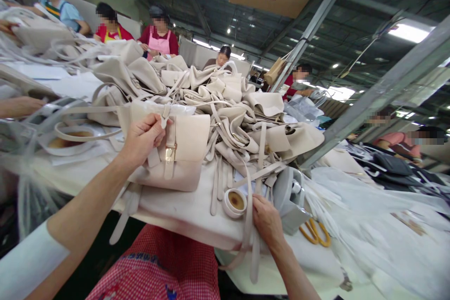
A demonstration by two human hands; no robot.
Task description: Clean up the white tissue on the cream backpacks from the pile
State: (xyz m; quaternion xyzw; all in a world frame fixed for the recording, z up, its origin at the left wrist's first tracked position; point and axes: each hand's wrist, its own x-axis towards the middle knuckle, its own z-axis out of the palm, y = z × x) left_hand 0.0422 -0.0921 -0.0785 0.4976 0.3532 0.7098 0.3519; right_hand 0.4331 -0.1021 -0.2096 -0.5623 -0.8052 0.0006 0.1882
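A beige bag (191, 150) with a gold buckle stands at the front of the table, left of centre. My left hand (146, 138) is closed at the bag's upper left, pinching a small white tab (164, 122) near the top of the buckle strap. Lower right, my right hand (266, 218) has its fingers curled against a long beige strap (249, 197) that hangs over the table edge; what lies inside its fingers is hidden. Just left of that strap sits a small round white cup (235, 203) with brown contents.
Beige bags (218, 89) are heaped behind. Orange-handled scissors (314, 233) lie right of a grey tape dispenser (290, 197). A metal post (369, 93) slants across the right. Several people are around the tables; a person's hand (23, 106) reaches in at left.
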